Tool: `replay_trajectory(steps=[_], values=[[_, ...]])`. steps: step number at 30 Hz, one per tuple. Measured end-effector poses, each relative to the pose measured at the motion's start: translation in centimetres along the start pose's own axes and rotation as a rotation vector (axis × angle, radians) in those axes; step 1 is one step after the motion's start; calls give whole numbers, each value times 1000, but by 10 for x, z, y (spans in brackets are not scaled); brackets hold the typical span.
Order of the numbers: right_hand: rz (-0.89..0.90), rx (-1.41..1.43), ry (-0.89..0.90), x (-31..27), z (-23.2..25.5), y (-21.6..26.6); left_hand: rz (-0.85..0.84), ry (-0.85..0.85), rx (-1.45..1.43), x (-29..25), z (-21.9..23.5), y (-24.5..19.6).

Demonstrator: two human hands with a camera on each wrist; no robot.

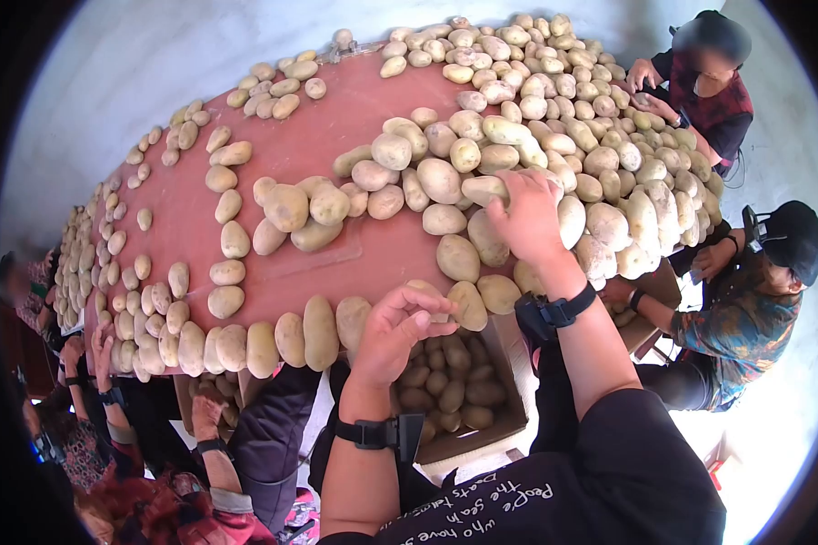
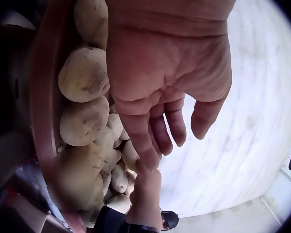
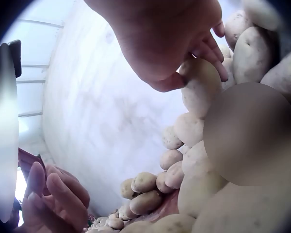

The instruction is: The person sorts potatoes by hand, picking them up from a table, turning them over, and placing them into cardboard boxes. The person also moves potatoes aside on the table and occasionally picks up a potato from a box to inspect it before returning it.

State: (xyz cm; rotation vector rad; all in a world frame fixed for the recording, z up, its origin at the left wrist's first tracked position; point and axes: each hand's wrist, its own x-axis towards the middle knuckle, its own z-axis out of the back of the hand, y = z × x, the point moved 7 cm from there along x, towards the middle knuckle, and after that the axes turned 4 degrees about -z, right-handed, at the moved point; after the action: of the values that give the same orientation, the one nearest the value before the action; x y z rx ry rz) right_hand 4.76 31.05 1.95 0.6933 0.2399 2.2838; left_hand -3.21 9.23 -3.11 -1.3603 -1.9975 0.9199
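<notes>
My right hand (image 1: 529,218) reaches into the potato heap and grips a pale, oblong potato (image 1: 483,189). In the right wrist view, the thumb and fingers of that hand (image 3: 169,46) close round the upper end of the potato (image 3: 201,90). Nearer the table's front edge, my left hand (image 1: 393,331) hovers with its fingers loosely bent. The left wrist view shows the palm of this hand (image 2: 169,73) with nothing in it. Just beyond its fingertips, a potato (image 1: 467,306) lies in the edge row.
Potatoes cover much of the red table (image 1: 373,272), heaped thickest at the right (image 1: 600,154) and lined along the front edge. Below the edge stands a cardboard box (image 1: 495,427) of potatoes. Other people work at the right (image 1: 736,309) and left (image 1: 168,495).
</notes>
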Motion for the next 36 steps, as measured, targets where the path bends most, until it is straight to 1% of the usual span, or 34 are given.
replay_trajectory(steps=[2,3,5,8,9,11,12,14,15,17,18,21,22,25,26,29,32,35,36], values=[[-30,144,12,-3,13,2,-7,4,24,-2,1,2],[-100,312,95,-5,13,1,-9,7,36,-3,1,3],[-245,643,261,-13,10,3,48,-55,-43,-4,1,8],[-81,974,468,-33,7,30,139,-103,-169,-5,-5,13],[21,1001,591,-40,9,43,172,-113,-211,-6,-8,15],[57,1018,710,-44,17,51,148,-72,-272,-8,-17,10],[48,839,658,-41,17,44,136,-53,-303,-10,-20,9],[32,484,551,-35,15,28,170,-23,-83,-12,-15,11],[55,366,520,-36,13,23,188,-7,28,-12,-11,12],[93,133,467,-43,3,11,232,67,66,-14,-12,12],[127,89,473,-45,-6,7,262,97,79,-18,-14,15],[159,86,364,-49,-9,8,349,192,255,-23,-21,21],[167,2,400,-51,-15,6,404,208,260,-25,-25,23],[236,-153,379,-54,-24,10,693,285,475,-35,-21,42],[201,-171,432,-54,-28,8,744,263,509,-38,-18,48],[192,-108,429,-54,-27,8,686,366,735,-42,-1,72],[169,-101,455,-51,-29,7,948,393,1007,-47,13,81],[173,-82,496,-49,-26,6,996,400,1107,-49,15,82],[176,-69,512,-49,-25,6,949,396,1064,-47,10,80]])
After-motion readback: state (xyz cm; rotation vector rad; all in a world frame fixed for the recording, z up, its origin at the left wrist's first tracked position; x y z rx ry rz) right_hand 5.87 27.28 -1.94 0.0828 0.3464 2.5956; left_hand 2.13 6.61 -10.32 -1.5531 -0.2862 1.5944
